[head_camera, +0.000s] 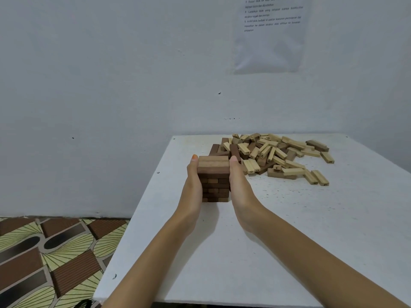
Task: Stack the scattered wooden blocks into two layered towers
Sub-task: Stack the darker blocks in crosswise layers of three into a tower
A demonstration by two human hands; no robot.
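on the white table (289, 230), the left hand (193, 185) and right hand (239, 185) press flat, fingers straight, against the tower (214, 174); uneven pressure could skew its layers or topple it.

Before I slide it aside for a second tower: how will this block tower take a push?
The tower is loose layers, so a high push probably shears top blocks off. It looks squat, so toppling seems unlikely. The left hand and right hand flat on its sides should steady it.

Home room: patterned floor mat (44, 258), white table (289, 241).
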